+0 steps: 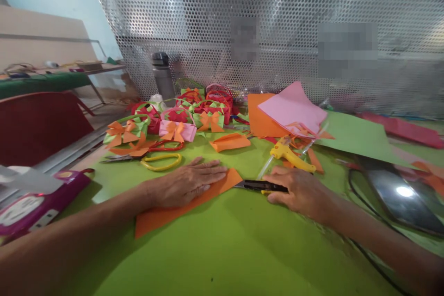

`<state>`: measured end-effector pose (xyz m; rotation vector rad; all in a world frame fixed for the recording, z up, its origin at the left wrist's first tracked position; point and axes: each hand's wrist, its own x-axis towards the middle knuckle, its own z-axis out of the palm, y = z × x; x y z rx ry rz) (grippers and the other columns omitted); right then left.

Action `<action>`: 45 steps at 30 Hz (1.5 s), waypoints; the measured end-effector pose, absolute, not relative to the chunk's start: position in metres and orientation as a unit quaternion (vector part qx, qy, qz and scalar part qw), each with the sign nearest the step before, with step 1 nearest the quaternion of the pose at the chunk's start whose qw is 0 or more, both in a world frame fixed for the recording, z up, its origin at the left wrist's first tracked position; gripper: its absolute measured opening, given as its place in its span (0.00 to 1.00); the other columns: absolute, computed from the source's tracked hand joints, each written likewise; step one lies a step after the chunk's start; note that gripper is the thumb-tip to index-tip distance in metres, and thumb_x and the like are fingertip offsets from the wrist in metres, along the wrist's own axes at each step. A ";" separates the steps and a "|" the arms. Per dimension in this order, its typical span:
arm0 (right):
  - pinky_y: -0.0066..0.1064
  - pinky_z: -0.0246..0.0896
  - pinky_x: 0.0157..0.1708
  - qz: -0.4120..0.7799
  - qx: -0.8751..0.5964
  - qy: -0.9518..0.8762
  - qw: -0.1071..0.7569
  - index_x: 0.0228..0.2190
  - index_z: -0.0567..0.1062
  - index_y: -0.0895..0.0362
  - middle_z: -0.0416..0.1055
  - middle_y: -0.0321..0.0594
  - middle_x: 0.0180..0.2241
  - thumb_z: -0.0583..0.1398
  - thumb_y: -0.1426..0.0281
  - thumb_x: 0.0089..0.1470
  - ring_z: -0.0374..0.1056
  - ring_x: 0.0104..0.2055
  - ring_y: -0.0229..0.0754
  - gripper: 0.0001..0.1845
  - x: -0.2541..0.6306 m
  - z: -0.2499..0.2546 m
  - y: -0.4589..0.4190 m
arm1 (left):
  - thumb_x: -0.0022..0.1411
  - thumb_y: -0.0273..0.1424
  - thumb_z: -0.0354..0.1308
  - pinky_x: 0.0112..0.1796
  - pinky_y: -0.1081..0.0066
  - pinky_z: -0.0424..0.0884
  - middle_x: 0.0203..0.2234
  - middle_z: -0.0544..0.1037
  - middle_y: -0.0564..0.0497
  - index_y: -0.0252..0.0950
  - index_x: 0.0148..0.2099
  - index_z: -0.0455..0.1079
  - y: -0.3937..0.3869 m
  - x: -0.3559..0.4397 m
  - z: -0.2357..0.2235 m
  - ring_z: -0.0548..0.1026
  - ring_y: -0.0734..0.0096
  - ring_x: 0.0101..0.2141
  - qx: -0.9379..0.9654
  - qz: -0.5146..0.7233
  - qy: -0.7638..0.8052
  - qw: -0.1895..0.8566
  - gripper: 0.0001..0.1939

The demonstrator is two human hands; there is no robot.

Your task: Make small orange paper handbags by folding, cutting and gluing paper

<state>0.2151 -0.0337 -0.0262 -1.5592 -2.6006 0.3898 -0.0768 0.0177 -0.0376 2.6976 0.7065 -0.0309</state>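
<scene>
A: Where's the orange sheet [226,183]?

B: On the green table [225,259], right in front of the person, partly under the left hand [189,182]. It lies slantwise: one end near the person on the left, the long axis running away to the right, a corner pointing that way.

A: And the hands?

B: The left one is spread flat on the sheet, its grip clamped on nothing. The right hand [294,189], off the sheet's far right end, has its grip closed around a black cutter [262,185].

A: Which way does that lie?

B: Nearly crosswise, blade pointing left at the sheet's corner. Whether it touches, I can't tell from here.

A: Any containers?

B: Beyond the sheet, a cluster of little handled paper baskets: a green one [125,132] with an orange bow, a pink one [182,132] too. I can't see inside. Behind them, farther from the sheet, a grey bottle [163,78] stands upright, contents hidden.

A: That yellow glue gun [291,155]?

B: Beyond the sheet's right end, lying down.
</scene>
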 end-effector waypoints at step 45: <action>0.32 0.54 0.34 0.148 -0.454 -0.879 0.005 0.38 0.73 0.57 0.67 0.39 0.33 0.58 0.67 0.55 0.65 0.36 0.43 0.10 0.171 -0.029 -0.053 | 0.68 0.31 0.36 0.59 0.51 0.34 0.64 0.49 0.53 0.44 0.66 0.42 0.016 -0.078 -0.048 0.42 0.64 0.64 0.958 0.020 0.234 0.164 0.25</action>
